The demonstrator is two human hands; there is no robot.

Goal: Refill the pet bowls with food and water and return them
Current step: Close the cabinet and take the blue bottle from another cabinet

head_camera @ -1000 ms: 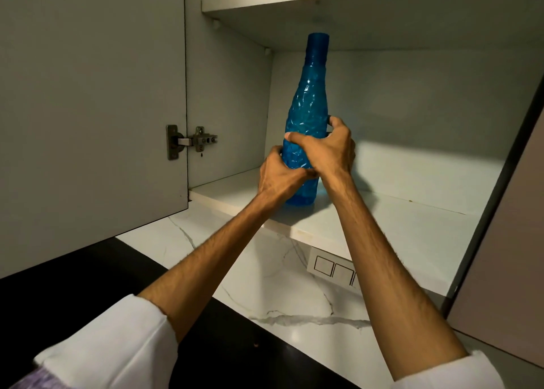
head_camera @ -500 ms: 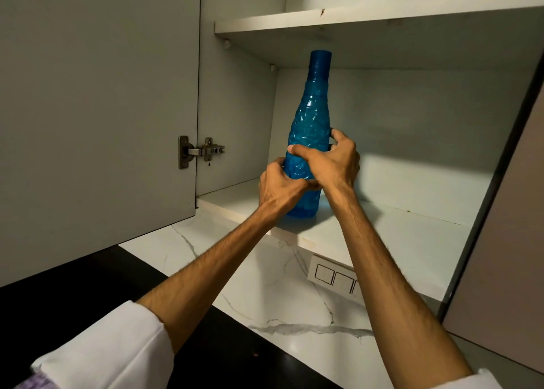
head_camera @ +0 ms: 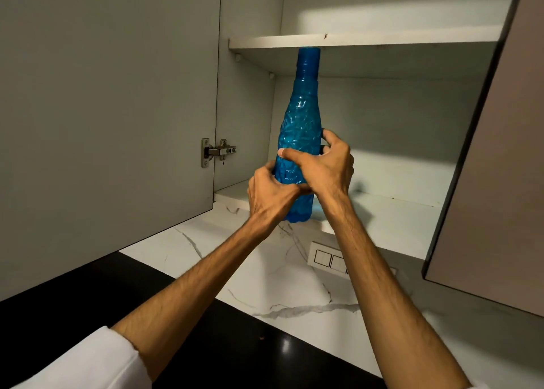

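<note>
A tall blue textured plastic bottle (head_camera: 300,115) with a blue cap is upright at the front edge of the lower cabinet shelf (head_camera: 391,221). Its base hangs at or just past the shelf lip. My left hand (head_camera: 272,195) wraps the bottle's lower part from the left. My right hand (head_camera: 323,166) grips its middle from the right, thumb across the front. No pet bowls are in view.
The cabinet's left door (head_camera: 106,117) stands open, with its hinge (head_camera: 217,151) near my hands. An upper shelf (head_camera: 382,38) sits just above the bottle cap. A brown door (head_camera: 500,168) hangs at right. Below are the marble backsplash (head_camera: 265,271), a switch plate (head_camera: 329,260) and a black counter (head_camera: 223,344).
Both hands have brought the bottle forward from deeper on the shelf to its front edge. The view has tilted up, showing more of the upper shelf.
</note>
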